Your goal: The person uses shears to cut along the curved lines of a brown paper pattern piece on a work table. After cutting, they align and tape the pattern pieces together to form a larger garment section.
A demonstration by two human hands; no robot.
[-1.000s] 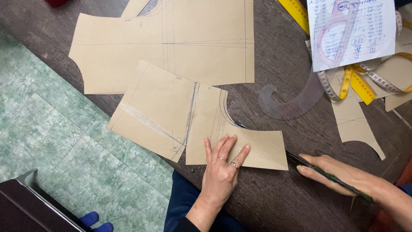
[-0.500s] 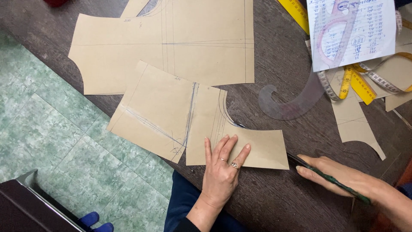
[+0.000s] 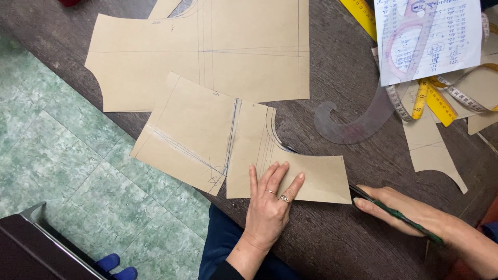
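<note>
1. Bare left hand (image 3: 270, 205), palm down with fingers spread and two rings showing, presses flat on the lower edge of a tan curved-cut paper pattern piece (image 3: 282, 163); it pins the sheet without gripping it.
2. Right hand (image 3: 410, 212) lies low over the table, fingers closed around a thin dark green-handled cutting tool (image 3: 399, 217) whose tip meets the lower right corner of that pattern piece.
3. Dark brown wooden table (image 3: 332, 243) carries everything; the pinned piece sits close to its near edge and overlaps a second tan paper panel with pencil lines (image 3: 187, 135) on its left.
4. Pale green marbled floor tiles (image 3: 62, 155) show left of the table edge.
5. Bare wood lies open between the pinned piece and a clear plastic curved ruler (image 3: 358, 122).
6. Farther back lie a large tan drafted paper sheet (image 3: 207, 52), yellow tape measures (image 3: 430, 101) and a white sheet of handwritten notes (image 3: 430, 36).
</note>
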